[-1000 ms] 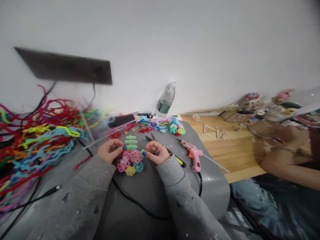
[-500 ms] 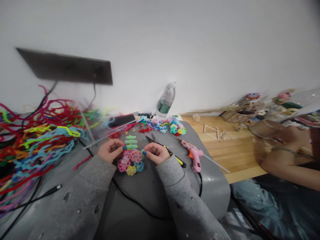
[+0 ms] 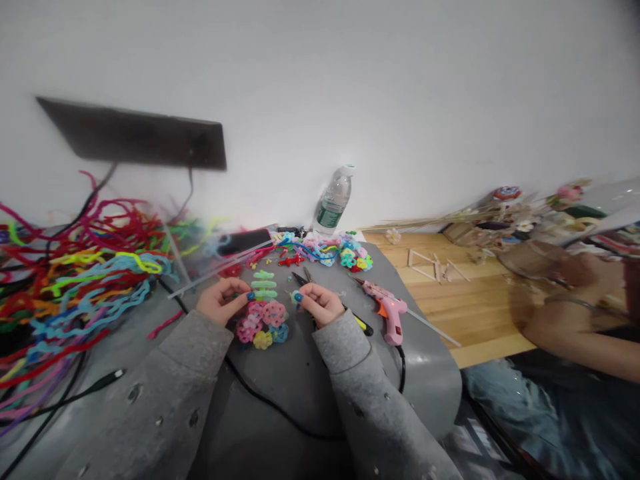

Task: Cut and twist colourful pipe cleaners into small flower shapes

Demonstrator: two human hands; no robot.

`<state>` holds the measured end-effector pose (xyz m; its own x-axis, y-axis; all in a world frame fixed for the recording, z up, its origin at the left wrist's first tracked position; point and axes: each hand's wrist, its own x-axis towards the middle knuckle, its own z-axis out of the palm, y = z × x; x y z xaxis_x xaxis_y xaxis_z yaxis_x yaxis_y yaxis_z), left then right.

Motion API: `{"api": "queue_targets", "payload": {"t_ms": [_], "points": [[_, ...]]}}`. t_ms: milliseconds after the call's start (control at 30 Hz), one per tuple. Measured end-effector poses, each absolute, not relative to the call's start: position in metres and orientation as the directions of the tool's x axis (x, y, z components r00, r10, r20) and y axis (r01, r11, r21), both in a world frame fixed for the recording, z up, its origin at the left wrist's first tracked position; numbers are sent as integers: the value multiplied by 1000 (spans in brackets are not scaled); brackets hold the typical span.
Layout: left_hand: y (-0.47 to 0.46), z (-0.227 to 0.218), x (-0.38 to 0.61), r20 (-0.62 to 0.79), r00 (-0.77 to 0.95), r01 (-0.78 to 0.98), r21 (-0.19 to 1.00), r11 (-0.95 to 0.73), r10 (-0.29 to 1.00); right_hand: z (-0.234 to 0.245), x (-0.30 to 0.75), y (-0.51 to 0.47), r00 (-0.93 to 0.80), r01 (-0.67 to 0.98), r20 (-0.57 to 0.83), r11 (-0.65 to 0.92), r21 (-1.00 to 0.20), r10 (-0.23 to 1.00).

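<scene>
My left hand (image 3: 221, 300) is curled, its fingertips pinching the left edge of a cluster of pipe-cleaner flowers (image 3: 263, 321) in pink, yellow and blue that lies on the grey table (image 3: 280, 393). My right hand (image 3: 320, 301) is curled too, raised a little to the right of the cluster, thumb and finger pinching something small that I cannot make out. Three green pipe-cleaner loops (image 3: 263, 284) lie just beyond the flowers, between my hands.
Scissors (image 3: 302, 276) and a yellow-and-black tool (image 3: 361, 324) lie beside my right hand, a pink glue gun (image 3: 387, 311) further right. Loose coloured pipe cleaners (image 3: 75, 280) pile at left. More flowers (image 3: 345, 253), a phone (image 3: 244, 240) and a water bottle (image 3: 333, 199) stand behind. Another person's arm (image 3: 575, 333) is at right.
My right hand has lifted slightly away from the flower cluster, up and to the right. My left hand has stayed in place at the cluster's left edge.
</scene>
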<state>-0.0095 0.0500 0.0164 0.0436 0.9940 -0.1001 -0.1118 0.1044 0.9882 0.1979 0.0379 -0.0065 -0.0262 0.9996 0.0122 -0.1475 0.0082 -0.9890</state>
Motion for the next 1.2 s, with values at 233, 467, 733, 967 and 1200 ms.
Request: {"api": "queue_targets", "payload": {"t_ms": [233, 467, 733, 967, 1200], "points": [[47, 20, -8, -75, 95, -141, 986, 88, 993, -16, 204, 47, 9, -259, -40, -36, -965, 999], [44, 19, -5, -76, 186, -130, 986, 101, 980, -7, 199, 41, -31, -230, -31, -38, -972, 999], [43, 19, -4, -84, 204, -93, 990, 104, 975, 8, 194, 33, -170, -83, 2, -12, -996, 986], [44, 19, -5, -58, 200, -84, 994, 76, 978, 10, 193, 32, -171, -60, 23, 13, -998, 985], [43, 20, -3, -69, 216, -106, 990, 94, 974, 6, 195, 34, -179, -98, 11, -7, -995, 984]]}}
